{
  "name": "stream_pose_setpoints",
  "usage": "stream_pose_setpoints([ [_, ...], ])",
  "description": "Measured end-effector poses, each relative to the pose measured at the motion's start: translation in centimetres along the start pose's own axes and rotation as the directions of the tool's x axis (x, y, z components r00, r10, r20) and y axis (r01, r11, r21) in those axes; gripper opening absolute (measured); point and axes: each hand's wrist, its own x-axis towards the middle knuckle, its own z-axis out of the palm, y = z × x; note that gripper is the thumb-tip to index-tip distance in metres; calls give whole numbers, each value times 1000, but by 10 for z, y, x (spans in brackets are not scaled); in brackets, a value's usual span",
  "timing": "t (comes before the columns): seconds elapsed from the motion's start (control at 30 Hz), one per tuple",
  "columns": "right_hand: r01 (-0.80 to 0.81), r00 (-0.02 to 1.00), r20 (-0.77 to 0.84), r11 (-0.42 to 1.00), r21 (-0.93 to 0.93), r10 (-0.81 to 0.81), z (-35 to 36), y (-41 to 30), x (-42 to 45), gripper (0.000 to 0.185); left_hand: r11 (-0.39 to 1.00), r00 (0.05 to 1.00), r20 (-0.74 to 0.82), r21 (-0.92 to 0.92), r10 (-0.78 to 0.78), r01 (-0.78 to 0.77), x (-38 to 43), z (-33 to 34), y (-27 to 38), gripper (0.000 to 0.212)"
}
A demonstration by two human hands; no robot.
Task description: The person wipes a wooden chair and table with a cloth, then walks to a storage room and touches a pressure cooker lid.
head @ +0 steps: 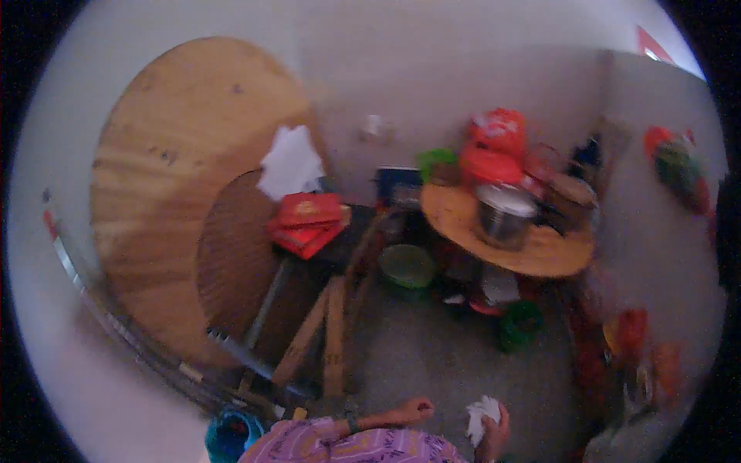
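Note:
My left hand (414, 410) is at the bottom middle, its fingers curled, in front of the patterned pink clothing; a small dark spot shows at the fingers, and whether they hold anything is unclear. To its right, my right hand (499, 425) grips a crumpled white cloth or tissue (482, 418). Both hands are above the grey floor (428, 364). The picture is blurred, so fine detail is lost.
A round wooden tabletop (150, 191) leans on the left wall. Red boxes (307, 223) lie on a dark surface. A round table (538, 257) holds a metal pot (505, 217) and red bags (495, 150). A green basin (407, 266) stands nearby; a blue bucket (231, 434) is lower left.

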Motion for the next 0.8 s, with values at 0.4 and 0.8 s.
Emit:
stream_pose_setpoints([
  [0.4,10,992,-129,999,45,-4,2,11,-16,59,979,988,109,183,-114,92,-18,-42,62,33],
  [0.8,-72,978,-206,973,-218,26,5,7,-22,58,986,957,249,-28,-151,163,-1,-41,28,28],
])
